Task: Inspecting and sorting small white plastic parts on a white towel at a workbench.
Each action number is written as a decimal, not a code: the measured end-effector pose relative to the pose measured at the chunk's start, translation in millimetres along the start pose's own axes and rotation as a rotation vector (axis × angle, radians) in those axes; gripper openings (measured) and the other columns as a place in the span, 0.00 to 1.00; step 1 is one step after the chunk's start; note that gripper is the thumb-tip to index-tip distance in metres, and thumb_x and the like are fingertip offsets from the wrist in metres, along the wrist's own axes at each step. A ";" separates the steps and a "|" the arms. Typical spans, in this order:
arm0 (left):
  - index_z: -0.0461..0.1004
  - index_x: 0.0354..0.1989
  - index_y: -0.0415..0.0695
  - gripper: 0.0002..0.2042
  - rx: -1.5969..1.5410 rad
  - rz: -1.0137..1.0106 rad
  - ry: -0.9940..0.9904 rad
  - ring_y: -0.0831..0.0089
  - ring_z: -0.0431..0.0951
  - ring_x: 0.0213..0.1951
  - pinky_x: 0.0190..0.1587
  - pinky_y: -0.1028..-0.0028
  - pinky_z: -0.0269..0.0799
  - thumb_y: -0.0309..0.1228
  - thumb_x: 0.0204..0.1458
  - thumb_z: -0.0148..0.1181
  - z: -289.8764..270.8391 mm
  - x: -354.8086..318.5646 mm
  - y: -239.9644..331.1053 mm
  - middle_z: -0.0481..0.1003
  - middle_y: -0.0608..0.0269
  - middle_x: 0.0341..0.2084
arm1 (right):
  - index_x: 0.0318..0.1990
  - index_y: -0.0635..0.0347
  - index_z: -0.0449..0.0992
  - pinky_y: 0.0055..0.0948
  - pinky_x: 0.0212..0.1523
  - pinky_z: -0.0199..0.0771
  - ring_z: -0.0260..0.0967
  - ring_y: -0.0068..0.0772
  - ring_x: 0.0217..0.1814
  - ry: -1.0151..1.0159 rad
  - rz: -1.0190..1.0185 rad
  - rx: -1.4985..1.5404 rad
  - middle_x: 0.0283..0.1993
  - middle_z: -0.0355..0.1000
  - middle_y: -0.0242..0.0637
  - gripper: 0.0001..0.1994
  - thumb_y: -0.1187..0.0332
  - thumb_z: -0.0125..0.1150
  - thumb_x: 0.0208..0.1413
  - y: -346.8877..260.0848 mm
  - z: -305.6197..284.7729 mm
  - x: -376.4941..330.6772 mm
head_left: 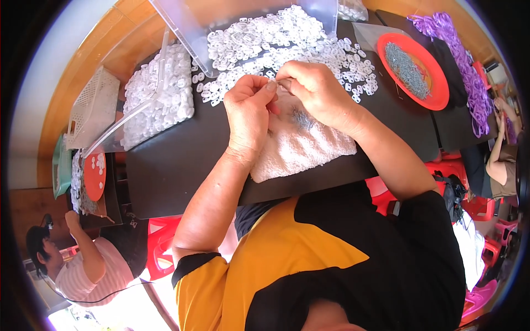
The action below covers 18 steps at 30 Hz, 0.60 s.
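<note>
My left hand [249, 105] and my right hand [320, 91] meet fingertip to fingertip above a pale towel [309, 151]. Both are closed in a pinch, and whatever small thing is between the fingers is too hidden to name. On the towel, just under my right hand, lies a little heap of thin grey metal pieces [302, 119]. Beyond my fingers, many small white plastic pieces with holes [270, 33] spill out of a tipped clear plastic bin [185, 36] onto the dark table [171, 171].
A clear container [160, 94] full of white pieces stands at the left, near a white basket [94, 107]. At the right, a red plate [439, 83] holds grey metal pieces [407, 69], beside purple ribbons [466, 71]. A person [94, 265] sits at lower left; another person [499, 160] is far right.
</note>
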State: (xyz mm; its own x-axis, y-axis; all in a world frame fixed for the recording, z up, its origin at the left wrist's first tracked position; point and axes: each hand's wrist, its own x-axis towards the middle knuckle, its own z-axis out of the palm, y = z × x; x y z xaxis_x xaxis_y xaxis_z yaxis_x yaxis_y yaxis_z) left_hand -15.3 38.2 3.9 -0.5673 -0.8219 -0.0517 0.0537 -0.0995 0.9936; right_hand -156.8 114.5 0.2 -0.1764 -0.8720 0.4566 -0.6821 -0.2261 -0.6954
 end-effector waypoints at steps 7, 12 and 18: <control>0.73 0.31 0.36 0.04 0.015 0.004 0.009 0.81 0.69 0.19 0.21 0.79 0.63 0.24 0.55 0.58 0.6 -0.9 2.5 0.72 0.66 0.20 | 0.38 0.66 0.72 0.31 0.34 0.72 0.75 0.36 0.33 0.011 -0.017 -0.046 0.31 0.75 0.44 0.05 0.80 0.54 0.55 3.2 -6.4 2.5; 0.73 0.32 0.36 0.04 0.087 0.021 0.002 0.81 0.69 0.19 0.20 0.80 0.62 0.25 0.55 0.58 3.4 -2.4 0.4 0.73 0.66 0.21 | 0.35 0.60 0.75 0.46 0.32 0.72 0.74 0.51 0.33 0.016 -0.046 -0.170 0.26 0.75 0.45 0.05 0.72 0.54 0.52 2.5 -4.3 0.9; 0.73 0.33 0.37 0.05 0.121 0.033 -0.035 0.81 0.69 0.18 0.18 0.81 0.59 0.26 0.56 0.57 3.3 -1.0 -2.3 0.73 0.65 0.22 | 0.33 0.61 0.73 0.46 0.30 0.71 0.74 0.51 0.31 0.045 -0.097 -0.211 0.25 0.74 0.45 0.04 0.74 0.54 0.49 3.1 1.2 1.1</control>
State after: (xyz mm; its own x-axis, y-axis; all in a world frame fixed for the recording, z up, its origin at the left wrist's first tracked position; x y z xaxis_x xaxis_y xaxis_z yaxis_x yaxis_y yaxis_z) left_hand -17.5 41.1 2.0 -0.5951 -0.8035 -0.0171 -0.0255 -0.0024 0.9997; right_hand -158.2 112.3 -2.1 -0.1310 -0.8291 0.5435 -0.8296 -0.2085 -0.5180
